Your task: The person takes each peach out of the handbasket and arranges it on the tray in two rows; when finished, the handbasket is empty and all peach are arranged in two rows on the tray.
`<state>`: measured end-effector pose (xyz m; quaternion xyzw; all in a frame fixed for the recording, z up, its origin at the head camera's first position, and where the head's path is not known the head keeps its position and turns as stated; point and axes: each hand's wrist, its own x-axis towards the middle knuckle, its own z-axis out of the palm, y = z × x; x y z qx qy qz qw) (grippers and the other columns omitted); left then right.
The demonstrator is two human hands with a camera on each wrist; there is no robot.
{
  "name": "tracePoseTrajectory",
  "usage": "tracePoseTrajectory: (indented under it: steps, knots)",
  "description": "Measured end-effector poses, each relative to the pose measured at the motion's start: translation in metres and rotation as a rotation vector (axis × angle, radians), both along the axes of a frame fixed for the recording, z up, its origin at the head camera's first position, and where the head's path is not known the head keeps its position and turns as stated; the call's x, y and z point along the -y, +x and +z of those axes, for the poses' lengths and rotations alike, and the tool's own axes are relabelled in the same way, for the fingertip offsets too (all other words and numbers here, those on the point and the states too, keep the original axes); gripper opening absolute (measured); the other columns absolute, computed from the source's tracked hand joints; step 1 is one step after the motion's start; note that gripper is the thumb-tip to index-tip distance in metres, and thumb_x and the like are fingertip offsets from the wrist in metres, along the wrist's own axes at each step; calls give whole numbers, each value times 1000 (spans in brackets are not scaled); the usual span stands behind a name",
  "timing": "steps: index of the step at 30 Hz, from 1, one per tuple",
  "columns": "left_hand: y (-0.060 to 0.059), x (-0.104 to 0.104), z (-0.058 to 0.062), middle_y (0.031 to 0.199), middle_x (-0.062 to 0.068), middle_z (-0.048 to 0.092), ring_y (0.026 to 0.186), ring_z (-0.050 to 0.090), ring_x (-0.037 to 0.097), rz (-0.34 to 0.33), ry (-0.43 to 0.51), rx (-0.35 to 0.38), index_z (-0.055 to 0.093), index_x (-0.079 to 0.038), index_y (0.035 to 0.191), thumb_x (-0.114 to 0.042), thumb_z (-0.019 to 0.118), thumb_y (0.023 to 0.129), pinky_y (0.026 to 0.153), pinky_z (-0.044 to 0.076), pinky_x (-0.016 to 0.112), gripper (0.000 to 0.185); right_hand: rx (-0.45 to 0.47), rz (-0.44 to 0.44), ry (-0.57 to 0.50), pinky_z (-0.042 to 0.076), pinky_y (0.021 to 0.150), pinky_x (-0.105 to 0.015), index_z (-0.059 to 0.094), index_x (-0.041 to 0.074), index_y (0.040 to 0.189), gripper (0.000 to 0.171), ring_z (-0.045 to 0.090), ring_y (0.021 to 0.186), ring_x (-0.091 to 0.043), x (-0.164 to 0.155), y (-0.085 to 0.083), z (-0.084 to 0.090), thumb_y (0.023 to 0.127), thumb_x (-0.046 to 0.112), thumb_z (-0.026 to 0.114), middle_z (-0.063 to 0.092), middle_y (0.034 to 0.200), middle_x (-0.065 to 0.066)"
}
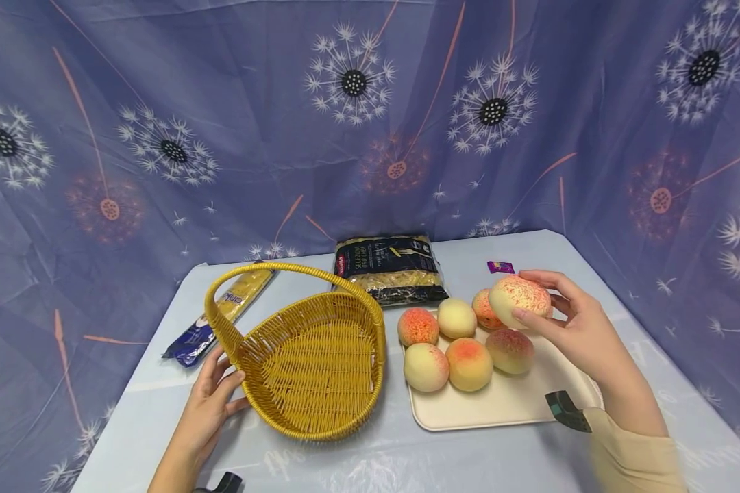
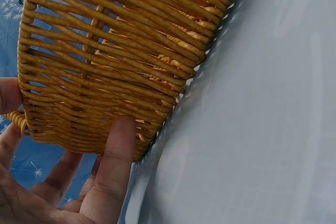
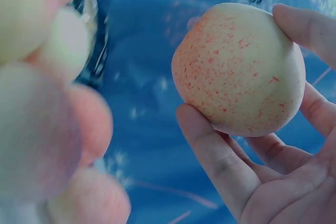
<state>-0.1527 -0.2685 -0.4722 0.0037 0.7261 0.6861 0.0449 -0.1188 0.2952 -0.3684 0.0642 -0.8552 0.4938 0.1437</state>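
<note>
Above the far right corner of the tray (image 1: 506, 411), your right hand (image 1: 582, 329) is reaching in from the lower right, forearm slanting up across the tray's near edge, palm turned toward the basket. You are gripping a speckled peach (image 1: 521, 301) with it — thumb curling under the fruit, fingers wrapping over the top and back. The right wrist view is showing the same hold: the peach (image 3: 239, 69) is sitting between your thumb below and your fingertips (image 3: 307, 24) above, lifted off the tray.

Five more peaches (image 1: 456, 342) are lying clustered on the tray's far half, just below and to the left of the held one.

Your left hand (image 1: 212, 397) is coming in from the lower left and resting on the surface (image 1: 358, 459), its thumb and fingers touching the near left wall of the woven basket (image 1: 314, 356) by the base of the handle. In the left wrist view the fingers (image 2: 113, 166) are lying straight against the weave — pressing, not curling round it. The basket is standing just left of the tray, with two pasta packets (image 1: 391, 270) behind them.
</note>
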Motion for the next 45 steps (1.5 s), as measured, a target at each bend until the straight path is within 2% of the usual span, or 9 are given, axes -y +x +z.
tracePoseTrajectory:
  steps: [6, 11, 22, 29, 36, 45]
  knots:
    - [1, 0, 1, 151, 1, 39, 114, 68, 5, -2, -5, -6, 26, -27, 168, -16, 54, 113, 83, 66, 37, 62, 32, -82, 53, 57, 77, -12, 57, 15, 151, 62, 62, 111, 16, -27, 4, -21, 96, 15, 83, 56, 134, 21]
    - [1, 0, 1, 150, 2, 40, 114, 68, 6, -2, -3, -11, 26, -27, 168, -16, 54, 113, 83, 66, 37, 63, 74, -134, 51, 56, 74, -13, 56, 15, 151, 62, 62, 106, 16, -48, 10, -38, 96, 18, 84, 54, 132, 24]
    - [1, 1, 0, 148, 0, 42, 114, 68, 6, 5, 1, -13, 28, -27, 167, -16, 55, 113, 82, 66, 37, 62, 110, -171, 79, 56, 70, -13, 56, 15, 148, 60, 57, 102, 20, -79, 16, -68, 95, 17, 84, 50, 128, 33]
    - [1, 0, 0, 148, 1, 42, 114, 67, 6, 14, -4, -5, 29, -26, 167, -17, 56, 113, 82, 66, 37, 61, 147, -191, 130, 48, 73, -8, 57, 14, 147, 61, 47, 103, 24, -86, 16, -83, 94, 23, 85, 48, 124, 39]
    - [1, -2, 1, 149, 2, 41, 115, 67, 5, 8, 1, -10, 28, -25, 167, -16, 55, 113, 83, 66, 37, 61, 165, -181, 157, 45, 75, -8, 57, 12, 146, 60, 41, 105, 23, -89, 16, -93, 94, 24, 86, 47, 123, 41]
    - [1, -2, 1, 149, 3, 41, 115, 68, 6, 15, 4, -8, 29, -25, 166, -16, 55, 113, 82, 66, 37, 60, 118, -166, 164, 43, 78, -7, 59, 9, 144, 60, 41, 107, 22, -86, 14, -98, 92, 19, 87, 49, 125, 40]
